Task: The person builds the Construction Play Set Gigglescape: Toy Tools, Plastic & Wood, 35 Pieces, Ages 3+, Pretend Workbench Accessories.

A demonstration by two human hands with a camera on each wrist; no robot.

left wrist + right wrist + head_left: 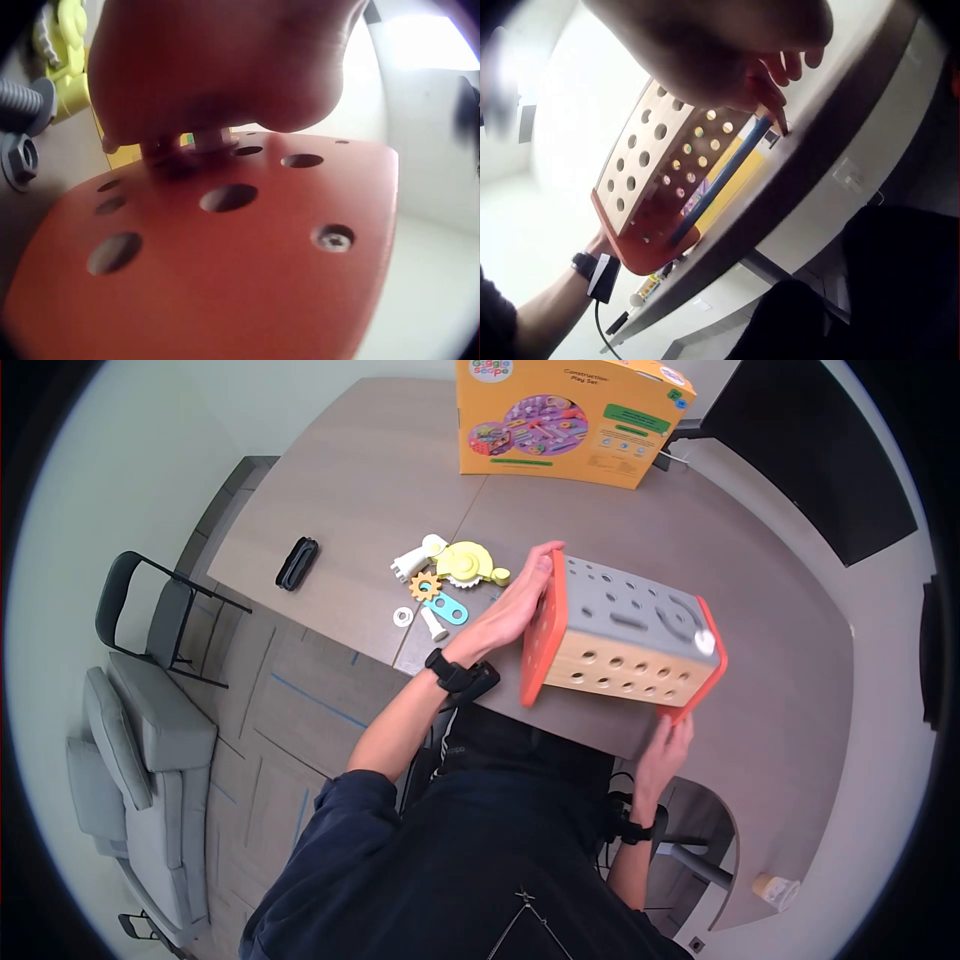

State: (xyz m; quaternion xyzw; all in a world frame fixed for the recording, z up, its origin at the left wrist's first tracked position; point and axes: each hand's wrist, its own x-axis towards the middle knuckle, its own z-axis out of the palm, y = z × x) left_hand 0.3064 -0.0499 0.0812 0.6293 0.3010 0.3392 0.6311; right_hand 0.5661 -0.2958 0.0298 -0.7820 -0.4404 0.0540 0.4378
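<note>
Straight-fingered, my left hand (512, 608) presses the assembled box (622, 637); my right hand (664, 755) grips it; the gear (417, 582) lies loose.

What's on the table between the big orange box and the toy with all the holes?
Just bare table between the orange box and the holey toy, as the head view shows. The left hand touches the toy's red end.

Beyond my left hand (512, 610), an orange box (565, 435) is standing. To that hand's left, a small black item (297, 563) is lying, with a folding chair (165, 605) and grey sofa (155, 800) standing farther out. A cup (776, 891) is sitting right of my right hand (662, 760).
</note>
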